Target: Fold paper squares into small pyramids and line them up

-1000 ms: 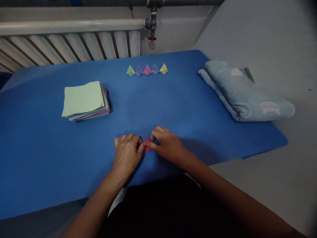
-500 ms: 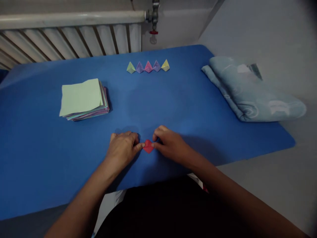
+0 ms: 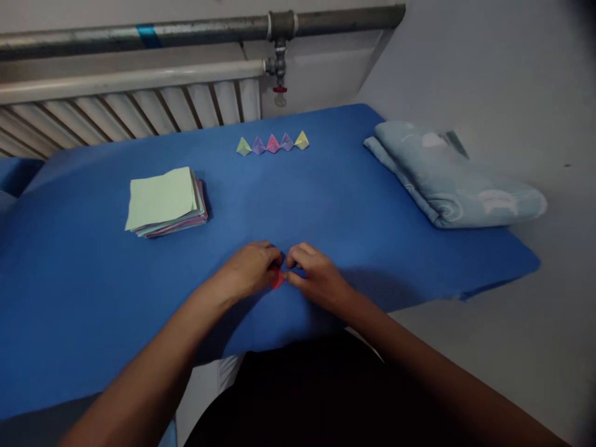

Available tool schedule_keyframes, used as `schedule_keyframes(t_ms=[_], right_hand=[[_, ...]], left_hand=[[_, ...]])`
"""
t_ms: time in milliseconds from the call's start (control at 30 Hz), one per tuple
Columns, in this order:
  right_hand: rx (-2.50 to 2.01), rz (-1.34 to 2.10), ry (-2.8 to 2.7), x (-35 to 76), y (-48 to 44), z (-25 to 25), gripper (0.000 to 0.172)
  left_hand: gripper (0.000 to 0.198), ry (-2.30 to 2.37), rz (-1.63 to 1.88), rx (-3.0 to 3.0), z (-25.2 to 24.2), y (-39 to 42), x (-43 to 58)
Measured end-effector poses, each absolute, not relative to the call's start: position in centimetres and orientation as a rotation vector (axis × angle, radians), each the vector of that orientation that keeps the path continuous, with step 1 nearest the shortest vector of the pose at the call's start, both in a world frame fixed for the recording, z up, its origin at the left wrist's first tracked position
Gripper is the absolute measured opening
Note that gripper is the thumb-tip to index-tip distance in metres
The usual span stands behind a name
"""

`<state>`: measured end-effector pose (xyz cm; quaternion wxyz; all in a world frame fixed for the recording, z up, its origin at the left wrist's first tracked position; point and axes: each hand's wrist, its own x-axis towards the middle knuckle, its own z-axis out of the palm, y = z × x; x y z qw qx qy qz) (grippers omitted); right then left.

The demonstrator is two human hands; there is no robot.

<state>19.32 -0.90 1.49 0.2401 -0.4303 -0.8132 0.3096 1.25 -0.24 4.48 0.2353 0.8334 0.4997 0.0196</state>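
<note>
A small folded piece of red paper (image 3: 277, 280) lies on the blue table (image 3: 326, 205) near its front edge, between my hands. My left hand (image 3: 254, 267) is closed over its left and upper part, hiding much of it under the fingers. From the other side, my right hand (image 3: 316, 273) pinches the paper's right corner with the thumb, its fingers curled above. Farther back stands a row of several small folded paper shapes, among them a green one (image 3: 244, 147), a pink one (image 3: 272, 144) and a yellow one (image 3: 302, 140).
A stack of coloured paper sheets (image 3: 162, 202), pale green on top, sits at the left. To the right lies a folded light-blue blanket (image 3: 447, 177) against the wall. Behind the table are a white radiator (image 3: 200, 105) and a pipe with a red-handled valve (image 3: 280, 89).
My left hand has moved right and over the red paper, covering more of it. The right hand stays at its right corner. The camera view has tilted up slightly.
</note>
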Motion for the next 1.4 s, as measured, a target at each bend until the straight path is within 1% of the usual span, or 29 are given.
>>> schedule_keyframes(t_ms=[167, 300, 400, 533, 633, 700, 767, 833, 933, 1033, 1100, 1233, 1300, 1400], right_hand=[[-1.112, 0.967, -1.968, 20.8, -1.7, 0.9, 0.009], [-1.073, 0.974, -1.916, 21.2, -1.9, 0.8, 0.01], [-1.051, 0.948, -1.919, 21.1, -1.9, 0.7, 0.011], [-1.039, 0.936, -1.937, 21.0, -2.0, 0.6, 0.01], [-1.048, 0.949, -1.962, 20.9, -2.3, 0.6, 0.008], [-1.061, 0.995, -1.953, 20.6, -2.7, 0.8, 0.006], [-1.108, 1.103, -1.901, 20.2, -3.1, 1.2, 0.004], [-1.17, 1.263, -1.787, 19.6, -3.5, 1.6, 0.011], [-1.196, 1.519, -1.539, 18.8, -3.8, 2.1, 0.019], [-1.19, 1.63, -1.434, 18.2, -3.9, 2.4, 0.014], [-1.209, 1.616, -1.436, 18.0, -3.9, 2.4, 0.014], [-1.252, 1.565, -1.425, 18.0, -4.1, 2.6, 0.018], [-1.247, 1.527, -1.483, 18.1, -4.1, 2.7, 0.017], [-1.229, 1.386, -1.673, 18.5, -3.9, 2.8, 0.017]], left_hand=[[0.01, 1.402, -0.083, 2.35, 4.5, 0.2, 1.3], [0.009, 1.435, -0.078, 2.294, 4.7, -0.3, 1.1], [0.006, 1.48, -0.077, 2.169, 5.2, -1.0, 1.1], [0.006, 1.547, 0.006, 1.954, 5.6, -2.3, 0.6], [0.005, 1.541, 0.102, 1.748, 5.2, -3.2, -0.1], [0.006, 1.503, 0.262, 1.584, 4.7, -3.7, -0.5], [0.013, 1.453, 0.498, 1.374, 4.2, -4.1, -0.6], [0.021, 1.384, 0.731, 1.176, 3.8, -4.5, -0.3], [0.026, 1.299, 0.989, 0.977, 3.5, -5.1, 0.8], [0.03, 1.265, 1.173, 0.811, 3.3, -5.6, 2.0], [0.03, 1.238, 1.244, 0.737, 3.2, -5.9, 2.6], [0.029, 1.215, 1.299, 0.675, 3.1, -6.4, 3.1], [0.028, 1.218, 1.261, 0.693, 3.1, -6.5, 2.9], [0.023, 1.223, 1.077, 0.861, 3.7, -6.1, 2.2]])
